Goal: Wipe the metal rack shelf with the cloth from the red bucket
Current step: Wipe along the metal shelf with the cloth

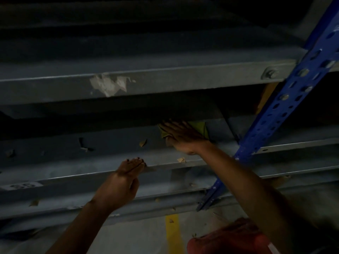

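Dim grey metal shelf (91,149), cloth (199,128) under flat right hand (180,136), left hand (126,177) flat on edge

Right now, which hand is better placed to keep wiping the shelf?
Right. The right hand lies flat on the green cloth on the shelf beside the blue upright. The left hand only rests on the shelf's front edge, with no cloth.

Low gap above shelf (91,154), upper beam (146,85) overhead; blue upright (286,107) at right.
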`<state>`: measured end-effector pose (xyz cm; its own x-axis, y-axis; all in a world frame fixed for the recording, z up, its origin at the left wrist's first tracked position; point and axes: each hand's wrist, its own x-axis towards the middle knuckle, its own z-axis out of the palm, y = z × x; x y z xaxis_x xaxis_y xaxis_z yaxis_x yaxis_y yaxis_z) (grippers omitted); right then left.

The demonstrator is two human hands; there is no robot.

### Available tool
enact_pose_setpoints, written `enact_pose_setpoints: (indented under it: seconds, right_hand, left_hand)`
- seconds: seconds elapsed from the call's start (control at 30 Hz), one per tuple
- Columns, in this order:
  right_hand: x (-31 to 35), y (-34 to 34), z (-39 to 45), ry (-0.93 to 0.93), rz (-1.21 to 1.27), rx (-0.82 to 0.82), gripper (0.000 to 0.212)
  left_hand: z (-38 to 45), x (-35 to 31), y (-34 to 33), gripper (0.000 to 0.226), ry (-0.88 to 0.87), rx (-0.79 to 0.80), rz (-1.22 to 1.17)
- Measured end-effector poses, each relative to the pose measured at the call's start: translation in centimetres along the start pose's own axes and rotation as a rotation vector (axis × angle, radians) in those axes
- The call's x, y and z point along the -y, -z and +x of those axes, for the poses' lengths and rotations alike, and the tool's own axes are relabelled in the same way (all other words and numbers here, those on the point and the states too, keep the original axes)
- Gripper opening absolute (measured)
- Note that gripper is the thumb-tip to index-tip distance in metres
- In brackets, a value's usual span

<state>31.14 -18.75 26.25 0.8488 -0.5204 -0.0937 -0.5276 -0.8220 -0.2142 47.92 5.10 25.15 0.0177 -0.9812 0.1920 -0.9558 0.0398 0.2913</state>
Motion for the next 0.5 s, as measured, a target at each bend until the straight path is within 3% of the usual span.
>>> enact_pose_setpoints:
  seconds: [0.33,0.43,0.5]
  right_hand:
    - [1.5,-0.7,-1.8,0.193,0.098,-0.017,0.053]
    - [1.4,-0.1,-1.5,0.089,0.290,-0.100,0.052]
    - [1.9,0.1,-0.3,0.075,0.210,-0.098,0.054]
  left_hand:
    - [-0.6,0.3,1.5,0.047,0.028,0.001,-0.048]
    - [-1.5,1.7,2.2,0.042,0.121,-0.063,-0.057]
    - [-1.9,2.3,2.3,0.040,0.170,-0.093,-0.032]
